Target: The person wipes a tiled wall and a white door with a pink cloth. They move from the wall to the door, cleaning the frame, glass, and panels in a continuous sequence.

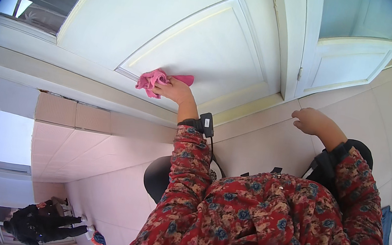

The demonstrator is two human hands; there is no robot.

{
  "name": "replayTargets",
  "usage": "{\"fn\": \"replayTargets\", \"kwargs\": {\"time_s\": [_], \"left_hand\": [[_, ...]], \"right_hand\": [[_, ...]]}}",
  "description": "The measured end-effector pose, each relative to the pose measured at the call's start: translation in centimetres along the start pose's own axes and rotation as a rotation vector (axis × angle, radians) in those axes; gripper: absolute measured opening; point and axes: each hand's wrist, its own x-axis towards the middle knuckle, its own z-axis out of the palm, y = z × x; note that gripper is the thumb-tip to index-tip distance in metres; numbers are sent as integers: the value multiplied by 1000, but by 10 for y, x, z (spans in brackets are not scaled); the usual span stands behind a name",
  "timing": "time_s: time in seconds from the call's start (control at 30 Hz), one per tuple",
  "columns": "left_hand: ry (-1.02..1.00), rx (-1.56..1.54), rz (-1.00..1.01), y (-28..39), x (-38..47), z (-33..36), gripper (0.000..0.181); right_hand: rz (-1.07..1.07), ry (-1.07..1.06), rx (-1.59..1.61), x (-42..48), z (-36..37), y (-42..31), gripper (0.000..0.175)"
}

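A crumpled pink cloth (153, 82) is pressed by my left hand (175, 90) against the lower molding of a white paneled door (201, 42), near the panel's left corner. The cloth's loose end sticks out to the right, behind the fingers. My right hand (309, 121) hangs over the tiled floor to the right of the door, its fingers loosely curled. It touches nothing that I can see, and whether something small lies inside its curl cannot be told. Both wrists wear black strapped devices.
A white door with a glass pane (350, 58) stands at the upper right, beside the door frame (286, 37). Pink tiles (88, 147) cover the wall at the left. A person in dark clothes (45, 223) is in the distance at the lower left, near an orange and blue item (99, 240).
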Motion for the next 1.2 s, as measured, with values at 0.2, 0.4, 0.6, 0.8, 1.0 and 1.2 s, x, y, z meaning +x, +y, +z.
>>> {"fn": "replayTargets", "kwargs": {"time_s": [0.2, 0.4, 0.6, 0.8, 1.0, 1.2], "left_hand": [[153, -210, -354, -115, -32, -8, 34], [-740, 981, 84, -264, -26, -60, 18], [-875, 804, 154, -283, -17, -88, 20], [-990, 34, -436, -183, -40, -76, 13], [-896, -191, -172, -12, -86, -45, 24], [-644, -67, -40, 91, -54, 13, 47]], "right_hand": [[-28, 22, 41, 7, 20, -49, 33], [-3, 40, 59, 19, 42, -105, 34], [-18, 35, 70, 19, 52, -108, 34], [-28, 47, 76, 16, 56, -49, 33], [-26, 34, 30, 24, 44, 44, 34], [60, -28, 34, 24, 42, 110, 33]]}}
